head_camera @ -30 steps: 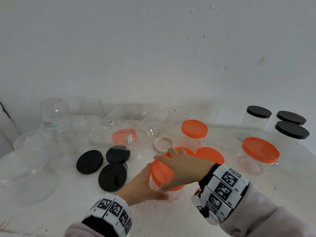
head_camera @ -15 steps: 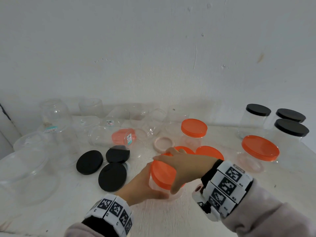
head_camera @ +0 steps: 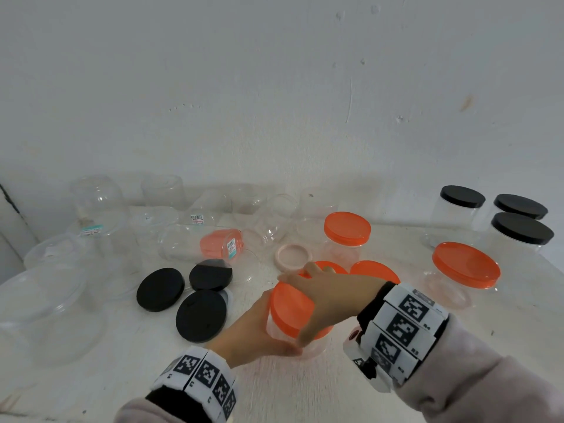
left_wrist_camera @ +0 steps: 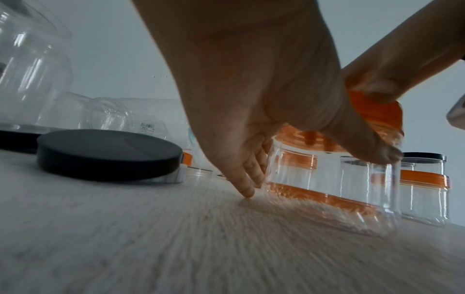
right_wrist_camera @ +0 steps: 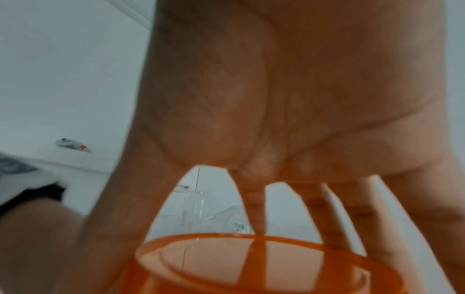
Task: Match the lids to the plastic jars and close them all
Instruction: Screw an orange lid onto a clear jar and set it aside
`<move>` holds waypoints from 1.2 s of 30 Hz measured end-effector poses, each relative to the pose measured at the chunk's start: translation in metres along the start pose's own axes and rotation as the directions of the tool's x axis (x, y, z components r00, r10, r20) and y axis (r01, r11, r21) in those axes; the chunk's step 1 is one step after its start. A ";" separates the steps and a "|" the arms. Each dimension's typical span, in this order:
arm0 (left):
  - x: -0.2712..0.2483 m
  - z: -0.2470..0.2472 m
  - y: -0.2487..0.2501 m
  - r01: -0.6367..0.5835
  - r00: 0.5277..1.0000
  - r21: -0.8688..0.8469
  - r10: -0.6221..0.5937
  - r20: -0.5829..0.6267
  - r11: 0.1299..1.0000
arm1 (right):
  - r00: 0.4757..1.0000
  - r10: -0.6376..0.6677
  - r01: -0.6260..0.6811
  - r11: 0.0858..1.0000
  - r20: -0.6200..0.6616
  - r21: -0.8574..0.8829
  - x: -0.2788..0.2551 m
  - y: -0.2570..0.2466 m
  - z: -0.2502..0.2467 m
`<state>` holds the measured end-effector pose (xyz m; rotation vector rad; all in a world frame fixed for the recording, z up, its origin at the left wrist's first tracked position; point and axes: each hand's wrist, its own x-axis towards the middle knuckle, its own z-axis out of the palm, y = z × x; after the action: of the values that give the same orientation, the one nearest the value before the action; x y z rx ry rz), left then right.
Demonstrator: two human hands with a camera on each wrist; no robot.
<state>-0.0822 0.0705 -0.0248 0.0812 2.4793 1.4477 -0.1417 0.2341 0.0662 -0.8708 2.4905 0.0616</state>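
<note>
A small clear plastic jar (head_camera: 276,329) (left_wrist_camera: 327,185) stands tilted on the white table, near the front centre. My left hand (head_camera: 259,331) (left_wrist_camera: 251,119) wraps round its body from the left. An orange lid (head_camera: 290,309) (right_wrist_camera: 264,264) sits on the jar's mouth, and my right hand (head_camera: 323,300) grips this lid from above with spread fingers (right_wrist_camera: 254,208). Three loose black lids (head_camera: 160,289) lie to the left. Several open clear jars (head_camera: 97,206) stand or lie at the back left.
Orange-lidded jars (head_camera: 347,236) (head_camera: 465,270) and three black-lidded jars (head_camera: 522,230) stand to the right and back right. A pink ring lid (head_camera: 293,255) and loose orange lids (head_camera: 375,270) lie just behind my hands. A large clear bowl (head_camera: 45,306) sits far left.
My right hand has turned a little on the orange lid, its wrist swinging to the right. The left hand stays round the jar.
</note>
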 end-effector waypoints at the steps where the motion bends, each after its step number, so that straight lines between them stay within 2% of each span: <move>1: 0.000 0.000 0.000 0.003 1.000 0.004 -0.003 0.002 1.000 | 1.000 -0.028 0.028 1.000 0.001 0.006 0.000 0.001 -0.001; 9: 0.001 -0.001 -0.001 0.013 1.000 -0.009 -0.013 -0.007 1.000 | 0.986 -0.099 0.107 0.993 -0.135 0.057 0.001 0.011 0.016; 17: -0.002 0.000 0.002 0.004 1.000 0.002 -0.004 -0.003 1.000 | 0.951 -0.090 0.101 0.995 -0.296 0.023 0.004 0.011 0.035; 32: -0.001 0.000 -0.001 0.000 1.000 -0.004 0.000 -0.009 1.000 | 0.909 -0.023 0.028 1.000 -0.415 0.005 0.004 0.003 0.049; 36: -0.003 0.000 0.001 0.000 1.000 0.031 0.001 -0.023 1.000 | 0.886 -0.001 0.034 0.997 -0.464 0.063 0.005 0.003 0.056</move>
<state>-0.0793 0.0705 -0.0231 0.0714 2.5211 1.4181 -0.1219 0.2446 0.0149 -0.9694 2.9032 -0.2710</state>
